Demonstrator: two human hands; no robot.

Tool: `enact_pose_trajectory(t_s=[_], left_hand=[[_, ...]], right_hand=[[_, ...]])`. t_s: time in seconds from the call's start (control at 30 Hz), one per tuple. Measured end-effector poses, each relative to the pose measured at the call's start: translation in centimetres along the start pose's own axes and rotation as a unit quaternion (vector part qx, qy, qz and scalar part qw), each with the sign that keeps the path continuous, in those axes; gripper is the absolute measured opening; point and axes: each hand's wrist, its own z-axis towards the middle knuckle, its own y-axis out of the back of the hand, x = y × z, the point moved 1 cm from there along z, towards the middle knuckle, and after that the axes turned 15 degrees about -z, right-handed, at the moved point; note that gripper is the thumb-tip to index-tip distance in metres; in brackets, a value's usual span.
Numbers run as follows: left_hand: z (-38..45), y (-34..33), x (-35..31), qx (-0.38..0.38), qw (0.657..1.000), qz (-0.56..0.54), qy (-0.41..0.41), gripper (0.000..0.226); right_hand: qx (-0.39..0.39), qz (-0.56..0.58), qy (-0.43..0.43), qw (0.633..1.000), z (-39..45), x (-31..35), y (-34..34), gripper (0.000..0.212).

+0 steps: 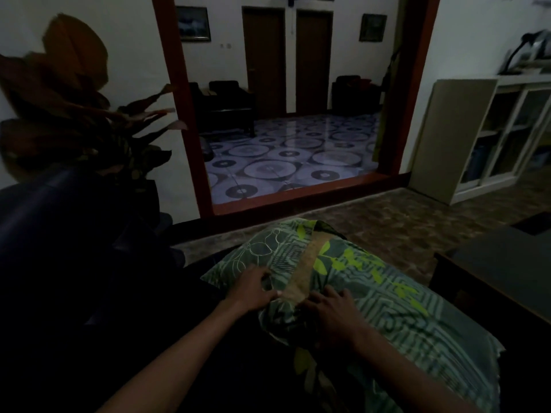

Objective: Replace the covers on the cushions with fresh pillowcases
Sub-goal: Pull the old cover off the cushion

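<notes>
Green patterned pillowcase (387, 296) on cushion (304, 272) lies in front, between both hands. Left hand (253, 289) grip pinches cover edge; right hand (334, 314) grip bunches fabric. No readable writing.

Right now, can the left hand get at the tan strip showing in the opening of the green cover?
Probably yes. The left hand already pinches the green cover right beside the tan strip, and nothing lies between them.

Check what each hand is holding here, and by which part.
Both hold the green cover at its open slit, where the tan cushion shows. The left hand pinches the left edge; the right hand grips the right edge.
</notes>
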Motion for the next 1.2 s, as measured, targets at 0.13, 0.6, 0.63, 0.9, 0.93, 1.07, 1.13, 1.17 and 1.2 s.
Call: enact_pose_trajectory(t_s=[0.13, 0.6, 0.63, 0.9, 0.93, 1.07, 1.13, 1.17, 1.2], left_hand=[[-0.9, -0.4, -0.2, -0.023, 0.999, 0.034, -0.023, 0.019], [-0.2, 6.2, 1.9, 0.086, 0.993, -0.011, 0.082, 0.008], [-0.3, 5.9, 2.0, 0.054, 0.995, -0.029, 0.084, 0.011], [-1.0, 3.8, 3.4, -0.045, 0.997, -0.029, 0.063, 0.027], [-1.0, 4.0, 3.6, -0.060, 0.996, -0.022, 0.068, 0.024], [-0.9, 5.3, 4.0, -0.138, 0.986, -0.033, 0.092, 0.014], [-0.8, 5.8, 4.2, -0.148, 0.982, -0.055, 0.099, 0.013], [-0.8, 6.1, 4.1, -0.152, 0.982, -0.060, 0.097, 0.011], [-0.8, 6.5, 4.1, -0.159, 0.981, -0.064, 0.096, 0.015]], right_hand=[[-0.011, -0.005, 0.004, 1.000, -1.4, 0.2, 1.0, 0.059], [-0.001, 0.087, -0.002, 0.996, 2.6, -0.4, 6.3, 0.043], [-0.036, 0.084, -0.009, 0.996, 3.7, 0.1, 6.6, 0.039], [-0.067, 0.059, -0.039, 0.995, 8.1, 5.6, 3.9, 0.051], [-0.087, 0.056, -0.043, 0.994, 8.3, 5.8, 3.3, 0.045], [-0.101, 0.070, -0.039, 0.992, 8.3, 4.9, 2.6, 0.044], [-0.130, 0.092, -0.027, 0.987, 7.6, 3.7, 3.3, 0.051], [-0.142, 0.092, -0.032, 0.985, 7.0, 3.0, 3.1, 0.049], [-0.142, 0.105, -0.042, 0.983, 6.6, 2.3, 3.0, 0.040]])
